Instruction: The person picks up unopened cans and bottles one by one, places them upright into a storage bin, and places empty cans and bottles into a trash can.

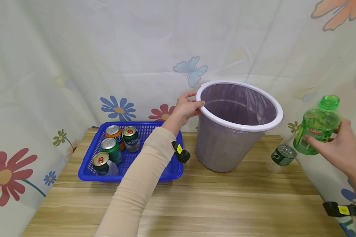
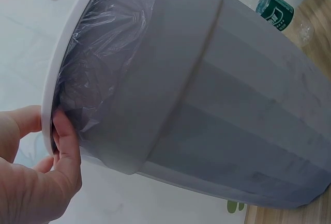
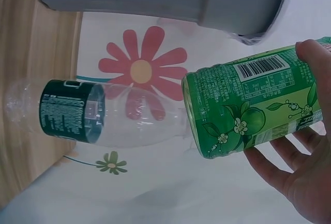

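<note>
My left hand (image 1: 187,108) grips the white rim of a grey trash can (image 1: 225,144), which tilts on the table. In the left wrist view its fingers pinch that rim beside the clear plastic liner (image 2: 111,53). My right hand (image 1: 341,148) holds a green plastic bottle (image 1: 315,126) upright in the air, right of the can; its neck shows no cap. Below that bottle, a clear water bottle (image 1: 284,154) with a dark green label stands on the table. The right wrist view shows the green bottle (image 3: 248,100) with thumb and fingers around it.
A blue plastic basket (image 1: 154,177) sits left of the can. Several drink cans, including an orange can (image 1: 114,133) and a green can (image 1: 111,149), stand in its left part. A flowered curtain (image 1: 130,49) hangs behind the wooden table (image 1: 195,204).
</note>
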{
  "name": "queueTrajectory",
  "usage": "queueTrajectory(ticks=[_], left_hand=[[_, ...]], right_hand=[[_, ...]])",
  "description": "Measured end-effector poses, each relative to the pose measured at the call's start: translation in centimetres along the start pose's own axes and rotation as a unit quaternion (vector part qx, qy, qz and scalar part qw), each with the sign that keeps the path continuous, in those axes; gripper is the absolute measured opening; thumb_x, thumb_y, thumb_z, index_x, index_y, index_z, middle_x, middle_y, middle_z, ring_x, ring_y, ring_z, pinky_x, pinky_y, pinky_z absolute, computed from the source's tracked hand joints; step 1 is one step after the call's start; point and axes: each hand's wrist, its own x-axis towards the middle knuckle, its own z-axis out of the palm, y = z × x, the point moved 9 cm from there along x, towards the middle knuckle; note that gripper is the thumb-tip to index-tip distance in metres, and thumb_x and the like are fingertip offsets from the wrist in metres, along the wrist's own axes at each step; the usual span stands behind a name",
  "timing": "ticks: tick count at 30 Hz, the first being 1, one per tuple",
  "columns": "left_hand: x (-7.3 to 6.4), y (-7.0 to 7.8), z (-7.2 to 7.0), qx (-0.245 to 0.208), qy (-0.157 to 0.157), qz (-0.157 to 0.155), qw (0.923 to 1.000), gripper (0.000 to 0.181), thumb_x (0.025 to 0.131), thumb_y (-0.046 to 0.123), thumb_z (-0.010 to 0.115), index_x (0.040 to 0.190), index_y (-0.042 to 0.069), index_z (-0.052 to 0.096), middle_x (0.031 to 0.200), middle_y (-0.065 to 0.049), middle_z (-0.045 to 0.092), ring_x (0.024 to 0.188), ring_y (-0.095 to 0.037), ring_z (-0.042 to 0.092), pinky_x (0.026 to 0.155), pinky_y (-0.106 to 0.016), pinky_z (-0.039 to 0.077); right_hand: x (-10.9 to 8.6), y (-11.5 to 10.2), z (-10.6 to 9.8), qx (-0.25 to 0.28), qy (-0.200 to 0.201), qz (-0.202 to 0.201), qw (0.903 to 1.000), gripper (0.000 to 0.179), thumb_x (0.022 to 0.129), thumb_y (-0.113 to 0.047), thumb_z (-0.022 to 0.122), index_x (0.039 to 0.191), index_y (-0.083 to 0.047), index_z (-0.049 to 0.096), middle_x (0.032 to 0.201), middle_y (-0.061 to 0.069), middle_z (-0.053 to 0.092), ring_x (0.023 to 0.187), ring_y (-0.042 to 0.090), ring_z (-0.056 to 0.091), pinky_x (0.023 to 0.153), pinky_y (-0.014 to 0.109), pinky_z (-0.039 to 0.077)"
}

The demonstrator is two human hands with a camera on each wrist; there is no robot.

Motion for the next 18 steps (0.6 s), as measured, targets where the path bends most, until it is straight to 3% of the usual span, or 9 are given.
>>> queueTrajectory(ticks=[5, 18], left_hand=[[-0.1, 0.0, 0.0, 0.0, 0.001, 0.003, 1.0, 0.052, 0.082, 0.008, 0.069, 0.128, 0.015, 0.046, 0.105, -0.009, 0.059, 0.075, -0.017, 0.064, 0.068, -0.026, 0.056], [0.0, 0.0, 0.1, 0.001, 0.001, 0.001, 1.0, 0.051, 0.082, 0.008, 0.068, 0.128, 0.015, 0.046, 0.105, -0.009, 0.059, 0.076, -0.018, 0.064, 0.069, -0.027, 0.056]], right_hand=[[0.8, -0.5, 0.0, 0.007, -0.007, -0.011, 0.9999, 0.056, 0.071, -0.001, 0.075, 0.121, -0.001, 0.048, 0.094, -0.028, 0.047, 0.082, -0.018, 0.043, 0.058, 0.001, 0.035], [2.3, -1.5, -0.5, -0.01, -0.015, -0.019, 0.9996, 0.055, 0.071, -0.004, 0.075, 0.118, 0.0, 0.048, 0.091, -0.031, 0.045, 0.077, -0.021, 0.041, 0.054, 0.001, 0.035]])
